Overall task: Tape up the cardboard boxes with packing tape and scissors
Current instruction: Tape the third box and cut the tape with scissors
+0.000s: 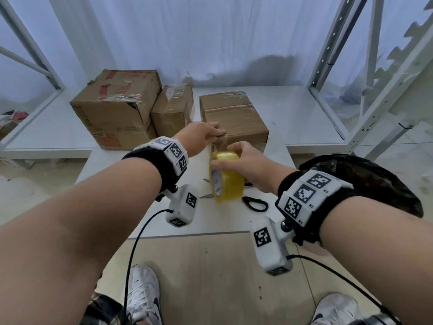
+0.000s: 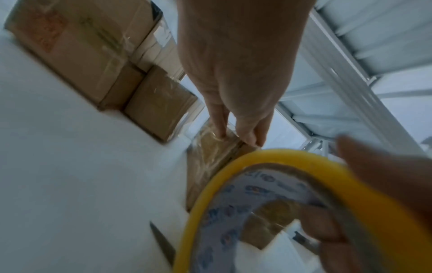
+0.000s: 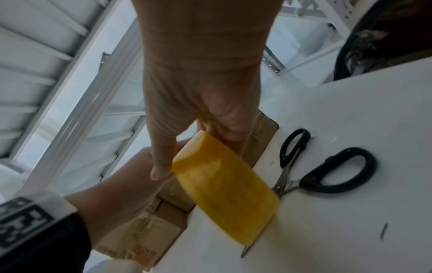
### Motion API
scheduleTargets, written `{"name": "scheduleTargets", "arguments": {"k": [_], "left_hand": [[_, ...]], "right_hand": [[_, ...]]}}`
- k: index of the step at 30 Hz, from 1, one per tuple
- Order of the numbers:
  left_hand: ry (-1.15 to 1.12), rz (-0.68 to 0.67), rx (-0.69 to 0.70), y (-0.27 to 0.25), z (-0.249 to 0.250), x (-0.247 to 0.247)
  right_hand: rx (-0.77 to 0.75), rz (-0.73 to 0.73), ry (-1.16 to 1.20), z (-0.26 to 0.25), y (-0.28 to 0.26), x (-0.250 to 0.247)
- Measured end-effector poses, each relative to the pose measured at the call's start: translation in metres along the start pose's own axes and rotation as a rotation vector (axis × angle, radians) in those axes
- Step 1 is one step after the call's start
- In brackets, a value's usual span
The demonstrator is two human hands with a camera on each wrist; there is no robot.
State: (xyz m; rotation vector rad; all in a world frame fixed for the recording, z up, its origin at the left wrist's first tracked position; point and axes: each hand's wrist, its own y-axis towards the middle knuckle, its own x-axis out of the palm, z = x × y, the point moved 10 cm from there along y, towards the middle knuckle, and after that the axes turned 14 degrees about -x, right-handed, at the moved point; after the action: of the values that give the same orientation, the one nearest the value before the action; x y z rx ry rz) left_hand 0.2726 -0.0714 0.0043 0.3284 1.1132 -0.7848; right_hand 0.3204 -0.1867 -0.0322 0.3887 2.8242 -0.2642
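A brown cardboard box (image 1: pixel 234 116) stands mid-table with clear tape over its top seam. My left hand (image 1: pixel 219 133) reaches to its near top edge, where a fingertip and thumb (image 2: pixel 251 137) press the tape end onto the cardboard (image 2: pixel 210 157). A short clear strip runs from there down to the yellow tape roll (image 1: pixel 226 178), which my right hand (image 1: pixel 225 158) grips just in front of the box, thumb on one side and fingers (image 3: pixel 224 133) over the other. Black-handled scissors (image 3: pixel 327 170) lie shut on the table under the roll (image 3: pixel 224 194).
A large taped box (image 1: pixel 114 109) and a smaller one (image 1: pixel 172 109) stand at the left of the white table (image 1: pixel 276 216). White metal shelving (image 1: pixel 365 95) flanks both sides. A black bag (image 1: pixel 365 181) sits at the right. My shoes show on the floor below.
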Motion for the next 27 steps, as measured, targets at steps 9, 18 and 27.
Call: {"name": "scheduleTargets", "arguments": {"k": [9,18,27], "left_hand": [[-0.053,-0.032,-0.168,0.007,-0.018,-0.011],[-0.708,-0.412,-0.759,-0.068,-0.052,0.049],[-0.826,-0.124,-0.775,-0.064,-0.050,0.030]], "right_hand": [[0.009,-0.054,0.182,0.003,0.022,0.018],[0.006,-0.028,0.231,-0.010,0.011,0.023],[0.037,-0.476,-1.034,0.055,-0.017,0.002]]}}
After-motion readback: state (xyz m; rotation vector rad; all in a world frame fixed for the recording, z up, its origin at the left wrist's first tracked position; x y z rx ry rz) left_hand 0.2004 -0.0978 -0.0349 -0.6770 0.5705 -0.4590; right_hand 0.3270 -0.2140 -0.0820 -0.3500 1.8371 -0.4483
